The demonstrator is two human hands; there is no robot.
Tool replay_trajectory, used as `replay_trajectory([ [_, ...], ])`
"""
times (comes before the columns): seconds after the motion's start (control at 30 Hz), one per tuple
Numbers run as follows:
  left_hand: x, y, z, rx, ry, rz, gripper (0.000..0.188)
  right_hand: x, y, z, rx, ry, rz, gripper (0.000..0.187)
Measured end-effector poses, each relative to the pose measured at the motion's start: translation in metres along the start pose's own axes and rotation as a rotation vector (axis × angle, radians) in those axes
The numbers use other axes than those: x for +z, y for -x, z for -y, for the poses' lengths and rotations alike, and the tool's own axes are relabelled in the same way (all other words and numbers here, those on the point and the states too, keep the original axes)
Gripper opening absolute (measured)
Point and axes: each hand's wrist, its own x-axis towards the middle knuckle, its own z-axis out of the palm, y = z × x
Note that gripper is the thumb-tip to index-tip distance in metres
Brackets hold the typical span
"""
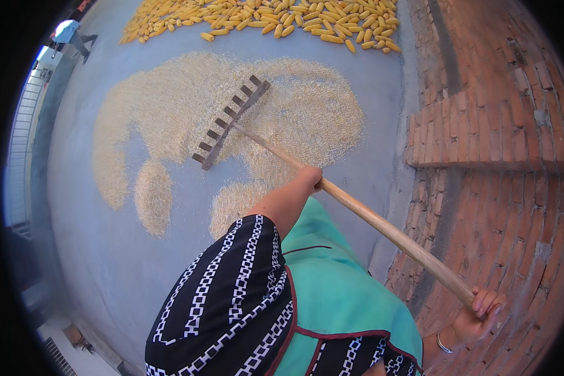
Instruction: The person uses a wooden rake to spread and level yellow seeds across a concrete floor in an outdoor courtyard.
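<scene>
Rake handle (382,224) inside curled fingers (484,299): left hand (311,177), right hand (476,316).

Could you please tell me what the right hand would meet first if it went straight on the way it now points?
Probably the brick wall: the right hand, closed around the wooden rake handle, points up and right in the picture, toward it. The gap between them is unclear.

Bright daylight on my end, pretty even, though I can't tell exactly where it's coming from. Fisheye bends the brick wall (514,219) and blacks out the corners. Kernels (319,109) look decently sharp, but my right hand (478,318) comes out softer and the lower left is hazy, smeary.
</scene>
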Motion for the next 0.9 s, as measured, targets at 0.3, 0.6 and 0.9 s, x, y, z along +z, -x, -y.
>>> replay_trajectory([
  [0.3, 0.017, 0.034, 0.099, -0.093, -0.195, 0.079, 0.02, -0.053, 0.143, 0.095, -0.273, 0.421, -0.542, 0.022],
  [0.6, 0.048, 0.105, 0.186, -0.09, -0.264, 0.104, 0.017, -0.072, 0.243, 0.154, -0.296, 0.069, -0.582, 0.027],
  [0.9, 0.076, 0.163, 0.314, -0.108, -0.39, 0.104, 0.017, -0.126, 0.35, 0.193, -0.359, 0.407, -0.885, 0.017],
])
